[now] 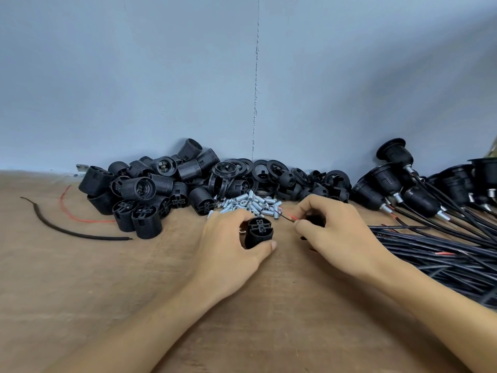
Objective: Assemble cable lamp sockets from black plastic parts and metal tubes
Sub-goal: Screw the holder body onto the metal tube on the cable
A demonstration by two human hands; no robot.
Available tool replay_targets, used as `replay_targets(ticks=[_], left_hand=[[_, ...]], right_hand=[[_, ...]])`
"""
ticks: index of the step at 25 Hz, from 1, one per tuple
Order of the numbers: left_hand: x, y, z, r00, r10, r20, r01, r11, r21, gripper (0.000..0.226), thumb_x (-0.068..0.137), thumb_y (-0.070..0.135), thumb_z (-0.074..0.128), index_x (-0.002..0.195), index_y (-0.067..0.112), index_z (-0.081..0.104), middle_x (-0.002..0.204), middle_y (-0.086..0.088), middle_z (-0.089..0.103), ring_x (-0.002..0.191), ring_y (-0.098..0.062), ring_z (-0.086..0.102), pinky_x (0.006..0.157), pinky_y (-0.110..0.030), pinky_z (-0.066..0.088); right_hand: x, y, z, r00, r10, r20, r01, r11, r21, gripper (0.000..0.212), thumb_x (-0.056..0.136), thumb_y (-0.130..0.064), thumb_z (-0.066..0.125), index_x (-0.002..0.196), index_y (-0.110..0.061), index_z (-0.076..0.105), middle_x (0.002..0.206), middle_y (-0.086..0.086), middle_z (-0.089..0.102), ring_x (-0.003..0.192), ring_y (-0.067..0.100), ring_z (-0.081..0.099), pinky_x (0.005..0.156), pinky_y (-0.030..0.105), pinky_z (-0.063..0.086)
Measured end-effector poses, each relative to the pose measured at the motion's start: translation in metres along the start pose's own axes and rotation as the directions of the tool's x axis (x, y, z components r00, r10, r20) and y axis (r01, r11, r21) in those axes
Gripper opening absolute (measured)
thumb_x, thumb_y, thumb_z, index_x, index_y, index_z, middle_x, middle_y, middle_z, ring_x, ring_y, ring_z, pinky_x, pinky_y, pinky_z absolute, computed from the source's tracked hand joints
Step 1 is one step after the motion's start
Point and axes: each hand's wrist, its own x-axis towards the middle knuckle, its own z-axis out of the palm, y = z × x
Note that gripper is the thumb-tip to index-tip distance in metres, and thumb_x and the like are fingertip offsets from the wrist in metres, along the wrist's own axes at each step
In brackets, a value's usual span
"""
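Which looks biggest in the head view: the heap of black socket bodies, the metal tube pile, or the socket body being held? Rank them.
Heap of black socket bodies
Metal tube pile
Held socket body

I can read no text, label, brand or number here; the black plastic parts and metal tubes show me no legible marking.

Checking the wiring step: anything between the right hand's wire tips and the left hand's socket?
Nothing visible does: the wire tips pinched by the right hand face the socket in the left hand across an open gap.
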Motion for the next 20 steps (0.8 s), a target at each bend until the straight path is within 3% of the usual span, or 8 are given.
replay_targets(ticks=[3,5,8,11,20], left_hand=[[-0.0012,0.0015,-0.0023,0.997,0.083,-0.003,-0.083,0.996,-0.037,0.036,0.073,0.037,0.086,0.095,0.044,0.058,0.093,0.029,0.059,0.096,0.004,0.048,0.082,-0.001,0.03],[-0.0008,0.001,-0.0026,0.994,0.109,-0.011,-0.109,0.992,-0.061,0.037,0.072,0.031,0.087,0.097,0.041,0.06,0.093,0.027,0.061,0.097,0.006,0.052,0.081,-0.003,0.033],[0.0011,-0.0011,-0.0019,0.992,0.126,-0.006,-0.127,0.989,-0.072,0.038,0.071,0.024,0.088,0.099,0.034,0.064,0.093,0.022,0.064,0.096,0.007,0.055,0.079,-0.003,0.034],[0.0016,-0.0016,-0.0018,0.991,0.132,0.007,-0.131,0.988,-0.076,0.038,0.071,0.021,0.088,0.099,0.032,0.065,0.094,0.02,0.064,0.096,0.007,0.054,0.079,-0.002,0.034],[0.0022,-0.0018,-0.0024,0.993,0.116,0.007,-0.115,0.987,-0.11,0.033,0.072,0.019,0.086,0.099,0.029,0.068,0.091,0.019,0.066,0.094,0.005,0.057,0.077,-0.003,0.036]], right_hand=[[-0.0006,-0.0022,-0.003,0.999,0.005,0.046,-0.01,0.993,0.119,0.012,0.086,-0.019,0.066,0.081,-0.03,0.066,0.078,-0.009,0.069,0.073,0.021,0.062,0.069,0.032,0.049],[-0.0023,-0.0033,-0.0022,0.997,-0.029,0.072,0.019,0.991,0.134,0.009,0.089,-0.023,0.068,0.083,-0.03,0.068,0.077,-0.009,0.067,0.071,0.022,0.06,0.071,0.038,0.05],[-0.0031,-0.0015,0.0005,0.996,-0.056,0.064,0.049,0.992,0.113,0.008,0.091,-0.03,0.069,0.083,-0.032,0.07,0.069,-0.015,0.061,0.058,0.007,0.051,0.063,0.034,0.047],[-0.0031,0.0006,0.0006,0.997,-0.056,0.052,0.05,0.992,0.112,0.005,0.09,-0.03,0.071,0.086,-0.032,0.073,0.068,-0.017,0.06,0.058,0.0,0.049,0.062,0.024,0.041],[-0.0043,-0.0043,0.0013,0.992,-0.116,-0.045,0.121,0.983,0.141,0.009,0.092,-0.027,0.07,0.085,-0.033,0.071,0.076,-0.017,0.058,0.075,0.004,0.057,0.069,0.018,0.041]])
